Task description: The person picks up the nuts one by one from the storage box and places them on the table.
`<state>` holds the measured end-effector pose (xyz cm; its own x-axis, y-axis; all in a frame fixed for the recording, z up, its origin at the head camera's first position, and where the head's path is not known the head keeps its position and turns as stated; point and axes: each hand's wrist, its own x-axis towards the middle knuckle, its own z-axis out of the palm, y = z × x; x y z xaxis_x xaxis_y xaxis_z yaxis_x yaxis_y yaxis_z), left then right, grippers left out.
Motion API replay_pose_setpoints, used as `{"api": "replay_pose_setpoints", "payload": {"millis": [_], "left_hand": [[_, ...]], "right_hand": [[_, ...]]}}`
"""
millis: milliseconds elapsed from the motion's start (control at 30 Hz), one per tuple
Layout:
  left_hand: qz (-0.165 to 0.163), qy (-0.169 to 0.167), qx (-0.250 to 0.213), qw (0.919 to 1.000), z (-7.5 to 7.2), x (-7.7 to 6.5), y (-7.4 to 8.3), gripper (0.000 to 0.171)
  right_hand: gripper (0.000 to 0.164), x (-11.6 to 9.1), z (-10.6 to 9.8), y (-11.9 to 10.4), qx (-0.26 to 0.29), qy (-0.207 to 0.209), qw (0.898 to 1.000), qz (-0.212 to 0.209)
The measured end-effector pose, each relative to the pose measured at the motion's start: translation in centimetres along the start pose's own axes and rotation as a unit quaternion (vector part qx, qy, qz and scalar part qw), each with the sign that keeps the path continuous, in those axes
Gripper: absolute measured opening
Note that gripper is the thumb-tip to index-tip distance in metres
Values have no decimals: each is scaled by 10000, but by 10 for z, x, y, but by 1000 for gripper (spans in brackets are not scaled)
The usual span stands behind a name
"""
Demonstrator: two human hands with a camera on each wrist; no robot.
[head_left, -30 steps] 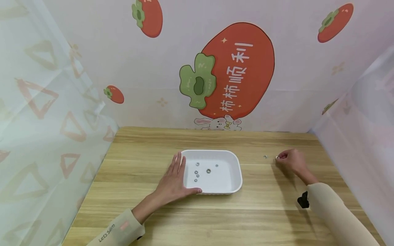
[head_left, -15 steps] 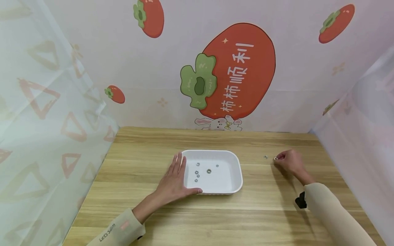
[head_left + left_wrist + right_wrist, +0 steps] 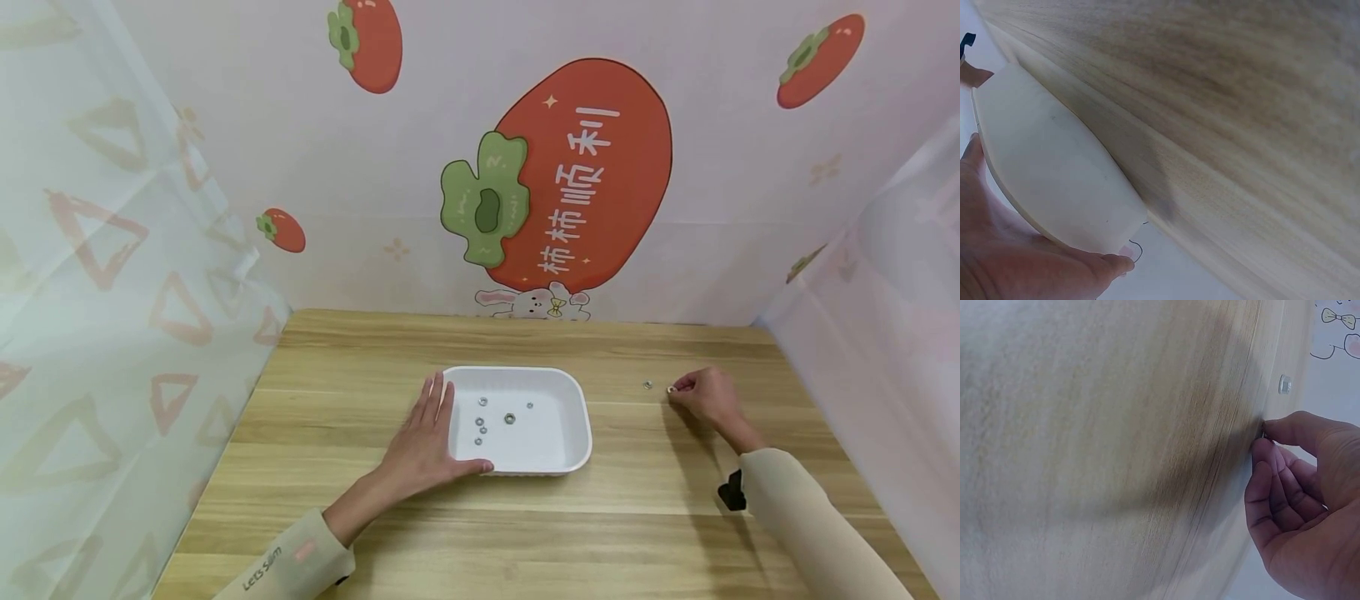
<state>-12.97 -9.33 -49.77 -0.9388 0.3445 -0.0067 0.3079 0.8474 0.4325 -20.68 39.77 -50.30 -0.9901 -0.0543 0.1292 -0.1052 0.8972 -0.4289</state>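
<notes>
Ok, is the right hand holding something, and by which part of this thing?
The right hand pinches a small metal nut by its edge.

On the worktop (image 3: 600, 542), there is room between the white tray (image 3: 543, 442) and the right hand (image 3: 708, 396), with one loose nut (image 3: 648, 385) in the way. The left hand (image 3: 423, 443) blocks the tray's end toward the left edge; a bare strip runs behind the tray along the back edge.

A pale wood-grain tabletop (image 3: 525, 542) carries a white tray (image 3: 555, 437) and, to its right, a small metal nut (image 3: 648, 385)
</notes>
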Motion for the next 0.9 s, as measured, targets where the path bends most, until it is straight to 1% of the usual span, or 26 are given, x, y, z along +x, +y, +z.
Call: {"api": "replay_pose_setpoints", "payload": {"millis": [300,467,700,900], "left_hand": [[7,23,72,10000,0,0,0,139],[-10,-20,71,10000,0,0,1,139],[-9,3,48,10000,0,0,1,139],[-21,10,11,10000,0,0,1,139]], "right_hand": [[15,-2,1,1,0,63,10000,-28],[17,-4,1,1,74,14,9999,118],[25,-3,-2,-3,-52,-17,9996,293],[29,0,-8,-12,-125,-115,9995,283]]}}
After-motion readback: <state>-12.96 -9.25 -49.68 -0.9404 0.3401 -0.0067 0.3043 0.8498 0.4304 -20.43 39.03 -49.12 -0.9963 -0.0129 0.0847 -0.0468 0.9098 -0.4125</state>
